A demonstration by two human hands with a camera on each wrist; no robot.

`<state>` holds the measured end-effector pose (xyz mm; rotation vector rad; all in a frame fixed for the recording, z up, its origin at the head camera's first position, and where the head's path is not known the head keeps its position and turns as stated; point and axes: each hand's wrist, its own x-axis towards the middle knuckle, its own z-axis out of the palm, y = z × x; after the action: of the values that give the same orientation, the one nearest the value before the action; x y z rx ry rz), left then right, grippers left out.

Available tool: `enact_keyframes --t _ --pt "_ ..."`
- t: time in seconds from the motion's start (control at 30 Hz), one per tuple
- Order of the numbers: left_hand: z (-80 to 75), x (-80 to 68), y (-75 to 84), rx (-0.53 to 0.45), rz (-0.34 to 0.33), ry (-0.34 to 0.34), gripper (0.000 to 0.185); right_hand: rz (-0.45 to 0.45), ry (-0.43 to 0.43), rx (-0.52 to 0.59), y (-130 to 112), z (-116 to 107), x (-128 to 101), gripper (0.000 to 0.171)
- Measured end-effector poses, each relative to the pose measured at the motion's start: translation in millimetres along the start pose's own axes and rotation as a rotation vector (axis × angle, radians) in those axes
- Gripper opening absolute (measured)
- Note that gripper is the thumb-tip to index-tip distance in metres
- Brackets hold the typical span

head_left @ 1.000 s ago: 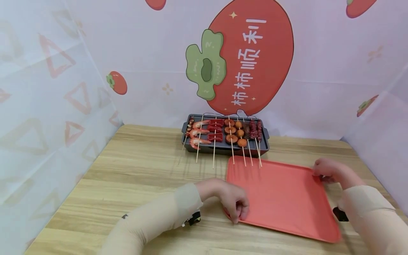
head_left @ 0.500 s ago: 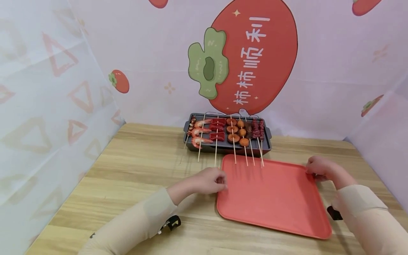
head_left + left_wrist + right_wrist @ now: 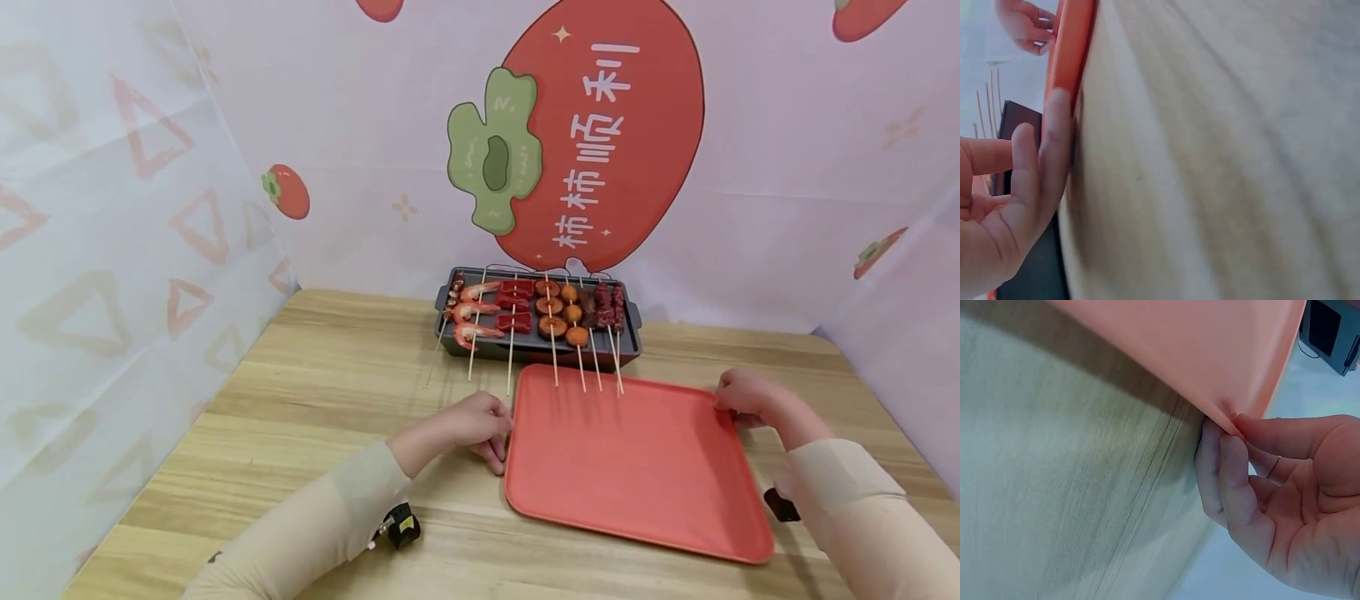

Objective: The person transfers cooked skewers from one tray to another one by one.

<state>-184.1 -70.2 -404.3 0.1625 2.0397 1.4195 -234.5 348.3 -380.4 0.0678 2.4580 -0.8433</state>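
Note:
A red rectangular tray point(image 3: 637, 467) lies on the wooden table. At its far right corner my right hand point(image 3: 753, 398) pinches the rim between thumb and fingers, plainly seen in the right wrist view, where the tray point(image 3: 1210, 356) slopes away from the grip. My left hand point(image 3: 480, 429) is at the tray's left edge. In the left wrist view, extended fingers point(image 3: 1054, 144) of this hand lie against the outer side of the tray's rim point(image 3: 1075, 50); its thumb tip is partly hidden.
Behind the tray stands a black grill pan point(image 3: 487, 350) holding several skewers of shrimp point(image 3: 476, 333), meat and vegetables. Their sticks jut out over the pan's front, some above the tray. Printed cloth walls point(image 3: 360, 233) enclose the table point(image 3: 322, 392) at the back and sides.
The tray has shifted a little left in view. My left hand has moved from the tray's near left corner, over its left side, to outside its left edge. The right hand keeps its grip.

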Motion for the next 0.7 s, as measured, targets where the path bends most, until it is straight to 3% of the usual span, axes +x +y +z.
enact_keyframes --t 0.17,0.37,0.7 --pt "-5.6 3.3 -4.9 -0.054 -0.044 -0.01 0.016 -0.012 0.007 -0.007 -3 2 -1 0.015" --pt "-12.3 4.3 -7.9 -0.007 -0.048 0.015 0.005 -0.048 0.017 -0.027 -11 7 0 0.021" --pt "-24.7 0.4 -9.5 0.02 -0.077 0.016 0.009 -0.072 0.038 -0.027 -22 17 8 0.024"
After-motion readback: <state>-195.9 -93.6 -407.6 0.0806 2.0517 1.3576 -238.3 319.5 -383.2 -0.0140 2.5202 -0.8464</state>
